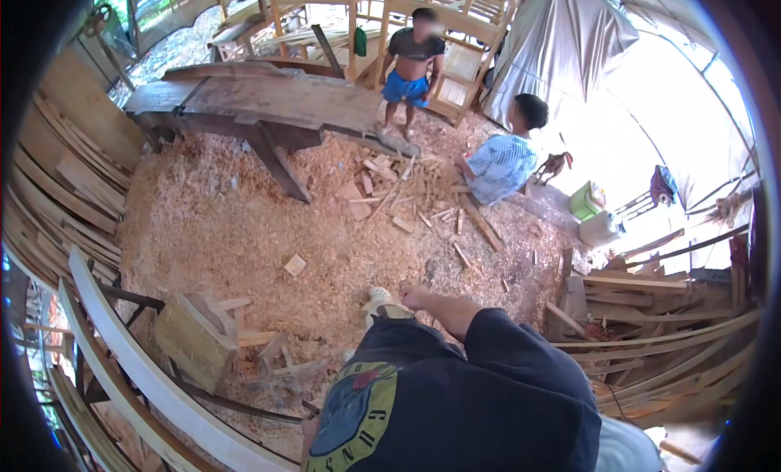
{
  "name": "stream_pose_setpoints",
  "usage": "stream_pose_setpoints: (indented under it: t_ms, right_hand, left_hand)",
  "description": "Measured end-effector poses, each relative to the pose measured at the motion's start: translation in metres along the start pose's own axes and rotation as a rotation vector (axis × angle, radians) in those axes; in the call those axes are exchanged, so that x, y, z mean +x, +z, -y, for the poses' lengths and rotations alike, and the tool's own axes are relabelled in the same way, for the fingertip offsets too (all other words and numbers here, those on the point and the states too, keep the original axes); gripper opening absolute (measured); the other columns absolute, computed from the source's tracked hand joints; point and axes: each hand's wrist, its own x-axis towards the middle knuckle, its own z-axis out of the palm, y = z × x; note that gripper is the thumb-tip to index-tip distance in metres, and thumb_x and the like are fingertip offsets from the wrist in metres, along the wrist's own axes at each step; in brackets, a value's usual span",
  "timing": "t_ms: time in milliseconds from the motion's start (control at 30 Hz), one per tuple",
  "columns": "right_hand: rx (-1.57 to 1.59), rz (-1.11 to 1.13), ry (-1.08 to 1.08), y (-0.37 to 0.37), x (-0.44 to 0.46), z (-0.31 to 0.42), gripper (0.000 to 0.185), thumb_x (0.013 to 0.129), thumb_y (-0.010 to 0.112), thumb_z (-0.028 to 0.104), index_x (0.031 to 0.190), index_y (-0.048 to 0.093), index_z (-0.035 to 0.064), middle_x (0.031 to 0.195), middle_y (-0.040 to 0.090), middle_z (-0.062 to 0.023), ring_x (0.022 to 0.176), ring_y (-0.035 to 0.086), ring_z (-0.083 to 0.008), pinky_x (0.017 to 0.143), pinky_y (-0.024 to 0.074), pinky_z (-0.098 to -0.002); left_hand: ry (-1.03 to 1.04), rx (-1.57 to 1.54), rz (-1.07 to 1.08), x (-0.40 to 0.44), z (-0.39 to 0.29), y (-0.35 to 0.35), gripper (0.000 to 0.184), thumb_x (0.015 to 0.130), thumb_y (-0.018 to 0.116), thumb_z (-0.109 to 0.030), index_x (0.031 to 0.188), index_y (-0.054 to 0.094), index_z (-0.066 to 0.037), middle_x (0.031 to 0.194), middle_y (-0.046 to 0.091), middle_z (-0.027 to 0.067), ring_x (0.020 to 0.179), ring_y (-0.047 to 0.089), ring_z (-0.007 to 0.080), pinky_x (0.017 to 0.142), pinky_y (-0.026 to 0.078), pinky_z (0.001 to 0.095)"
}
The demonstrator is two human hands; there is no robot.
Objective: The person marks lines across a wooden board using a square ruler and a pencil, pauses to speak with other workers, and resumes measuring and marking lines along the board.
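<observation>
A sliver of skin, perhaps my left hand or forearm [309, 430], shows at the left edge of my dark shirt [464, 415]. Its fingers are hidden, so any hold is unclear. Close to it runs a dark bar [236, 399], with a long pale curved board [163, 374] farther left. I cannot make out my right hand anywhere. Below my dark shorts [521, 350], a bare leg [451, 311] and a light-coloured clog [380, 295] rest over the shavings. A small square wood block [295, 265] lies on the ground ahead.
A long wooden workbench [277, 98] stands at the back. One person [415, 61] stands by it; another person [500, 167] sits low near scattered offcuts [399, 191]. Stacked lumber [651, 309] lies right, boards [73, 171] lean left, and a wooden block stand [195, 338] sits nearer.
</observation>
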Motion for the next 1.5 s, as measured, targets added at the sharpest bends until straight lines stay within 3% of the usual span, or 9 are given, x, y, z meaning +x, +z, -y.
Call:
stream_pose_setpoints:
  t_ms: [200, 300, 500, 700, 900, 1000, 1167, 1367, 1500]
  right_hand:
    - [0.166, 0.103, 0.1, -0.045, -0.012, 0.003, 0.036, 0.085, 0.06, 0.032, 0.109, 0.082, 0.0143, 0.095, 0.081, -0.0145, 0.077, 0.079, -0.0281, 0.079, 0.0634, -0.0424]
    - [0.038, 0.166, 0.059, -0.056, 0.01, -0.008, 0.036, 0.085, 0.061, 0.032, 0.109, 0.082, 0.0152, 0.098, 0.081, -0.0158, 0.083, 0.08, -0.0309, 0.08, 0.0632, -0.0433]
    - [0.024, -0.031, -0.067, -0.093, 0.029, -0.031, 0.035, 0.085, 0.063, 0.034, 0.106, 0.082, 0.0148, 0.105, 0.08, -0.0181, 0.099, 0.077, -0.0378, 0.086, 0.0621, -0.0465]
    - [0.061, -0.028, 0.142, -0.112, 0.049, -0.09, 0.033, 0.087, 0.064, 0.035, 0.105, 0.082, 0.0145, 0.1, 0.08, -0.018, 0.093, 0.078, -0.0373, 0.084, 0.0621, -0.0479]
    - [0.086, 0.103, 0.153, -0.099, 0.049, -0.171, 0.032, 0.088, 0.065, 0.036, 0.101, 0.082, 0.0125, 0.094, 0.08, -0.0162, 0.089, 0.079, -0.0343, 0.083, 0.0622, -0.0475]
    - [0.122, 0.101, 0.241, -0.104, 0.042, -0.178, 0.035, 0.089, 0.063, 0.038, 0.104, 0.082, 0.0133, 0.096, 0.081, -0.0155, 0.09, 0.079, -0.0327, 0.084, 0.0623, -0.0475]
    - [0.058, 0.127, 0.236, -0.1, 0.061, -0.189, 0.04, 0.09, 0.059, 0.04, 0.109, 0.081, 0.013, 0.106, 0.08, -0.018, 0.1, 0.078, -0.0368, 0.088, 0.0614, -0.0506]
    - [0.075, 0.132, 0.143, -0.136, 0.059, -0.146, 0.043, 0.091, 0.058, 0.04, 0.118, 0.08, 0.0136, 0.11, 0.08, -0.018, 0.106, 0.076, -0.0376, 0.092, 0.0603, -0.0515]
    - [0.056, 0.154, 0.078, -0.123, 0.075, -0.133, 0.044, 0.089, 0.059, 0.035, 0.118, 0.079, 0.0078, 0.116, 0.079, -0.0205, 0.108, 0.076, -0.0391, 0.095, 0.0603, -0.0504]
  left_hand:
    - [0.009, 0.008, -0.024, 0.006, -0.04, -0.005, 0.036, 0.085, 0.079, -0.03, 0.105, 0.078, 0.0, 0.085, 0.075, 0.0128, 0.083, 0.071, 0.0256, 0.078, 0.054, 0.0422]
    - [0.018, 0.005, -0.025, 0.007, -0.069, -0.004, 0.035, 0.085, 0.078, -0.028, 0.106, 0.078, 0.0, 0.083, 0.073, 0.0119, 0.08, 0.07, 0.0247, 0.075, 0.054, 0.0414]
    - [0.039, -0.015, -0.015, 0.003, -0.133, 0.009, 0.033, 0.085, 0.077, -0.024, 0.107, 0.077, 0.001, 0.079, 0.071, 0.0101, 0.074, 0.068, 0.023, 0.069, 0.053, 0.0399]
    - [0.064, -0.146, 0.031, -0.008, -0.205, 0.035, 0.031, 0.085, 0.076, -0.021, 0.107, 0.076, 0.001, 0.074, 0.068, 0.0083, 0.068, 0.067, 0.0212, 0.064, 0.053, 0.0383]
    - [0.041, -0.426, 0.117, 0.005, -0.241, 0.066, 0.031, 0.084, 0.075, -0.016, 0.11, 0.075, 0.001, 0.071, 0.066, 0.0072, 0.064, 0.065, 0.0197, 0.06, 0.053, 0.037]
    - [-0.006, -0.214, 0.095, -0.027, -0.287, 0.063, 0.038, 0.084, 0.076, -0.017, 0.117, 0.072, 0.003, 0.076, 0.068, 0.0104, 0.07, 0.067, 0.0224, 0.066, 0.055, 0.0393]
    - [0.082, 0.106, -0.054, -0.011, -0.264, 0.074, 0.041, 0.085, 0.077, -0.02, 0.119, 0.072, 0.002, 0.083, 0.071, 0.0139, 0.077, 0.069, 0.0271, 0.072, 0.056, 0.0417]
    - [0.063, 0.193, -0.077, -0.012, -0.247, 0.078, 0.043, 0.086, 0.077, -0.022, 0.121, 0.071, 0.002, 0.088, 0.071, 0.0159, 0.082, 0.07, 0.0295, 0.075, 0.056, 0.0429]
    - [0.049, 0.192, -0.094, -0.016, -0.25, 0.083, 0.045, 0.086, 0.077, -0.023, 0.122, 0.071, 0.002, 0.091, 0.072, 0.0173, 0.086, 0.07, 0.0311, 0.077, 0.056, 0.0437]
